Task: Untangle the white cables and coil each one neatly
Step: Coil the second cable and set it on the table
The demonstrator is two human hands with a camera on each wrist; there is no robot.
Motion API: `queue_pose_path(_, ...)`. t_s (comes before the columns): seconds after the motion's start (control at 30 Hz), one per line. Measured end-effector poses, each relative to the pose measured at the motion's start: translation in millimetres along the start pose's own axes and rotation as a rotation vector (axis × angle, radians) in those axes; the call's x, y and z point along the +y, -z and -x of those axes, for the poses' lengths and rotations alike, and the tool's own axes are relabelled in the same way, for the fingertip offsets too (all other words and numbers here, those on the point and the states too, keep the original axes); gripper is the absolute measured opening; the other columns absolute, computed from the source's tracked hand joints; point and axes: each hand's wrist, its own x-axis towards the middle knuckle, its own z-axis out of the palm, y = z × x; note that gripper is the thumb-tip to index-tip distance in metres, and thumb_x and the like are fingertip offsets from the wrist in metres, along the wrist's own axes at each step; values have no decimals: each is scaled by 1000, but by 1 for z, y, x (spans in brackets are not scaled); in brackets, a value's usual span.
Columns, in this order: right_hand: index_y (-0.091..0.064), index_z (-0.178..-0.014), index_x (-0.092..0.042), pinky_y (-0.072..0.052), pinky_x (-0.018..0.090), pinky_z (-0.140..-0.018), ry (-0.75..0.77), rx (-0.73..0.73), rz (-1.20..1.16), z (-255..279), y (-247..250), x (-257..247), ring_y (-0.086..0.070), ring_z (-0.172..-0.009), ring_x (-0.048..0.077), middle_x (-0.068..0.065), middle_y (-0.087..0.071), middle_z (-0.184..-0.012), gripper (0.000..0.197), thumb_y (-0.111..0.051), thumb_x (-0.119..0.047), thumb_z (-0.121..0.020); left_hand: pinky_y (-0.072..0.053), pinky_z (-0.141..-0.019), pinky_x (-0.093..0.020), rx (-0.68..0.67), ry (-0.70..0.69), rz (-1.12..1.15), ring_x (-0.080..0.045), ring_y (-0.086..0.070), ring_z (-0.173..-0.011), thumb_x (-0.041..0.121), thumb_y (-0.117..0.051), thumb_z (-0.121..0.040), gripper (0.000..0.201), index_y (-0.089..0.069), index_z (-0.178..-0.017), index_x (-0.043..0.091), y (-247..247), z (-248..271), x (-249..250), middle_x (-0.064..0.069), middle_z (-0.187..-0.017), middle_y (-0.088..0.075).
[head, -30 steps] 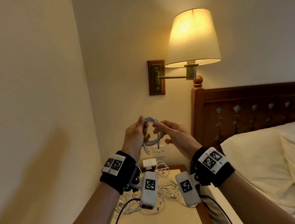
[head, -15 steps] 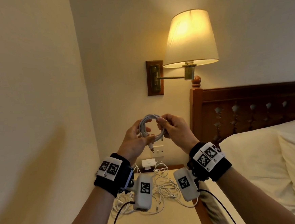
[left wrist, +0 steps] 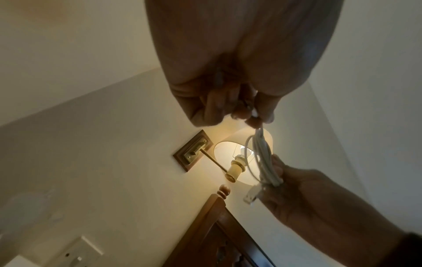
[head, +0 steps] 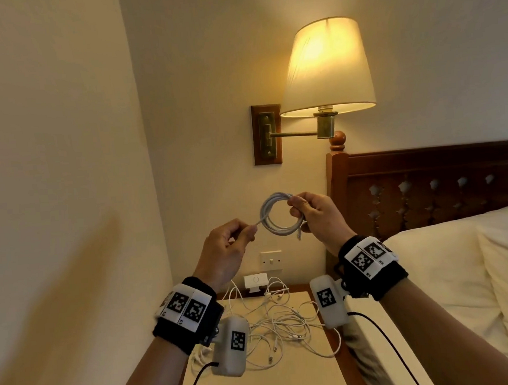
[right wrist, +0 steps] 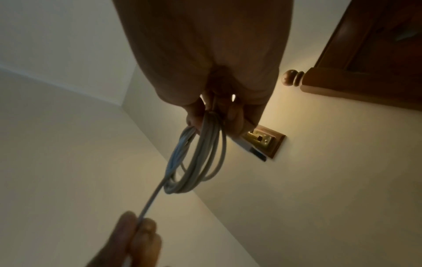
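The right hand [head: 318, 217] grips the coiled white cable [head: 274, 218] in the air above the desk [head: 292, 380], while the left hand [head: 227, 249] pinches its loose end. More tangled white cables [head: 275, 327] lie across the desk's far edge.

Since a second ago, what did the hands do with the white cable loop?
The left hand let go of the coiled cable and slid out to the left, now pinching only its loose end. The right hand took over the whole loop, gripping its right side. The coil stayed raised in front of the wall; the tangled cables on the bedside table stayed put.
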Motion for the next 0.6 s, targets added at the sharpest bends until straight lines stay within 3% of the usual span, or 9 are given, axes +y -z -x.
queue_pose_path(0.1,-62,-96,-10,-41,27,-64,18,-1,-80,2,0,-2,-45,-61,12,0,-51,-71,23,-43,-21,-103,-29,-44,-18,-29,-22,83,-8,-30,-48,29,-55,-97,27,-59,-80,9,1,4,-3,9,-55,-39)
queue_pose_path(0.2,-61,-97,-9,-41,20,-56,38,-34,-201,7,-10,-6,-44,-55,7,-2,-49,-68,22,-42,-19,-103,-33,-48,-19,-71,59,145,-11,-37,-54,28,-49,-100,29,-58,-79,11,-1,4,-14,2,-61,-46)
queue_pose_path(0.33,-61,-99,-11,-39,27,-63,71,-141,-277,11,-20,-8,-43,-59,11,-6,-50,-65,23,-41,-20,-103,-39,-57,-16,-112,97,107,-8,-49,-67,36,-48,-96,35,-71,-90,11,1,-1,-19,5,-84,-69)
queue_pose_path(0.43,-61,-103,-10,-41,29,-67,66,-175,-316,9,-19,-15,-44,-62,13,-6,-50,-66,24,-40,-20,-104,-39,-54,-21,-106,189,283,-9,-46,-66,41,-59,-85,36,-77,-96,12,7,-4,-13,1,-82,-68)
queue_pose_path(0.5,-60,-104,-9,-43,28,-67,63,-197,-333,6,-19,-19,-46,-62,12,-5,-50,-66,24,-39,-20,-104,-40,-52,-24,-63,215,390,-11,-47,-63,37,-66,-80,39,-74,-106,10,9,-9,-9,-5,-81,-63)
queue_pose_path(0.6,-60,-107,-8,-44,28,-68,65,-228,-339,2,-20,-17,-47,-63,13,-5,-50,-67,25,-39,-21,-104,-44,-49,-26,-11,181,479,-12,-52,-59,18,-67,-86,32,-66,-118,15,9,-14,-4,-4,-92,-69)
